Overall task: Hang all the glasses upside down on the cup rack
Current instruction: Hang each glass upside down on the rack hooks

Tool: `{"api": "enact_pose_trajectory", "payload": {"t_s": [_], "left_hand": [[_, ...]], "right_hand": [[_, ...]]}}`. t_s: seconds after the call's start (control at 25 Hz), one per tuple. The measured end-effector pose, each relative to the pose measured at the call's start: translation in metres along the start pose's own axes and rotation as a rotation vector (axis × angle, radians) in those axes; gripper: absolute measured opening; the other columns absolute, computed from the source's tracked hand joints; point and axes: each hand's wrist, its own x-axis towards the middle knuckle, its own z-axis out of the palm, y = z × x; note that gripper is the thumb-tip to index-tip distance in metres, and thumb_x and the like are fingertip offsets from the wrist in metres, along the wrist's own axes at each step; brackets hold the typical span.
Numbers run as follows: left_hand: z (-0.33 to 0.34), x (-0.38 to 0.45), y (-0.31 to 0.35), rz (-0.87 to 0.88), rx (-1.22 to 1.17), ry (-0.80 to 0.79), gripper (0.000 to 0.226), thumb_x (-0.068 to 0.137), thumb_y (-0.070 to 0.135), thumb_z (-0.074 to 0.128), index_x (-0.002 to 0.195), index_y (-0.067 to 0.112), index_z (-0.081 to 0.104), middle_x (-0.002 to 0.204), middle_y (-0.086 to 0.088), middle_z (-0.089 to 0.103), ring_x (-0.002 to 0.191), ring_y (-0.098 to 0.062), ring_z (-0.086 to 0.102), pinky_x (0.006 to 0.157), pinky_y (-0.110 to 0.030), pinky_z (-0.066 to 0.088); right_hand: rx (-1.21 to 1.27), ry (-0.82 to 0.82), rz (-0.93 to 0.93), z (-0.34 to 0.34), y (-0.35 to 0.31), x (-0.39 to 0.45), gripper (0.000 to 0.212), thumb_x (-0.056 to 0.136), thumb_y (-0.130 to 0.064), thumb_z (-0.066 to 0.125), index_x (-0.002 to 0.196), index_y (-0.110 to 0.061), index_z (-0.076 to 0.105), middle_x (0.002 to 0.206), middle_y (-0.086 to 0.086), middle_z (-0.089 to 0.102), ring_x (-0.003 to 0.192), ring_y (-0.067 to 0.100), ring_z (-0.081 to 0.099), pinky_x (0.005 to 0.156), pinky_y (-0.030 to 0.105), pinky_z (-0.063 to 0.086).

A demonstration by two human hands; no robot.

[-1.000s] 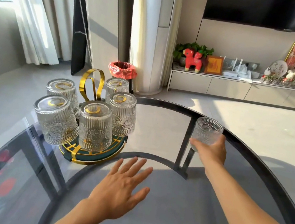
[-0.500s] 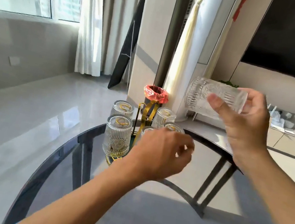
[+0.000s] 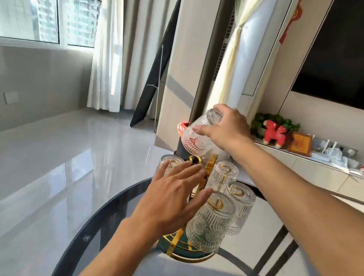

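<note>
My right hand (image 3: pixel 227 130) grips a ribbed clear glass (image 3: pixel 197 135), turned mouth down and tilted, just above the back of the cup rack (image 3: pixel 187 252). The rack has gold wire prongs and a green round base on the glass table. Several ribbed glasses hang upside down on it, among them the nearest glass (image 3: pixel 211 223), one behind it at the right (image 3: pixel 238 206) and one at the far left (image 3: pixel 169 163). My left hand (image 3: pixel 174 201) hovers with fingers spread in front of the rack, hiding its middle.
The round glass table (image 3: pixel 97 225) has a dark rim close to the rack on the left. Behind the rack stand a bin with a red bag (image 3: pixel 181 127) and a tall white column (image 3: pixel 244 51). A low cabinet with ornaments (image 3: pixel 317 166) lies at the right.
My right hand has turned the glass from sideways to mouth down and lowered it over the rack's back. My left hand has gone from closed to spread fingers. The view has shifted nearer.
</note>
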Motion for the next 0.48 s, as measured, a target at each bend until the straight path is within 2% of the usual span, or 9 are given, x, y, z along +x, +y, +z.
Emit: {"api": "enact_pose_trajectory", "payload": {"t_s": [0.16, 0.28, 0.4, 0.48], "left_hand": [[0.002, -0.001, -0.031, -0.153, 0.012, 0.006, 0.066, 0.095, 0.062, 0.019, 0.139, 0.023, 0.048, 0.151, 0.005, 0.042, 0.145, -0.011, 0.023, 0.119, -0.05, 0.003], [0.002, 0.001, -0.043, -0.164, 0.007, 0.005, 0.073, 0.092, 0.068, 0.013, 0.134, 0.025, 0.054, 0.145, 0.006, 0.05, 0.141, -0.01, 0.03, 0.119, -0.052, 0.002], [0.001, 0.005, -0.049, -0.15, 0.03, 0.029, 0.074, 0.09, 0.071, 0.017, 0.127, 0.025, 0.061, 0.138, 0.007, 0.057, 0.136, -0.009, 0.038, 0.118, -0.052, 0.005], [0.001, 0.006, -0.05, -0.145, 0.036, 0.044, 0.073, 0.09, 0.071, 0.02, 0.124, 0.024, 0.063, 0.135, 0.007, 0.06, 0.134, -0.01, 0.041, 0.118, -0.052, 0.007]], "right_hand": [[-0.19, -0.074, -0.048, 0.033, 0.006, 0.007, 0.085, 0.064, -0.047, 0.083, 0.135, -0.019, 0.045, 0.128, 0.007, 0.06, 0.112, 0.031, 0.055, 0.081, 0.035, 0.043], [-0.271, -0.124, -0.053, 0.04, 0.013, 0.012, 0.082, 0.061, -0.044, 0.086, 0.127, -0.021, 0.043, 0.119, 0.006, 0.062, 0.101, 0.031, 0.058, 0.073, 0.034, 0.043], [-0.262, -0.225, -0.045, 0.046, 0.02, 0.011, 0.077, 0.057, -0.036, 0.09, 0.116, -0.023, 0.042, 0.092, -0.002, 0.057, 0.074, 0.017, 0.055, 0.053, 0.026, 0.034], [-0.286, -0.33, -0.056, 0.05, 0.02, 0.012, 0.076, 0.055, -0.03, 0.091, 0.113, -0.024, 0.042, 0.088, -0.003, 0.053, 0.068, 0.011, 0.051, 0.048, 0.025, 0.03]]}}
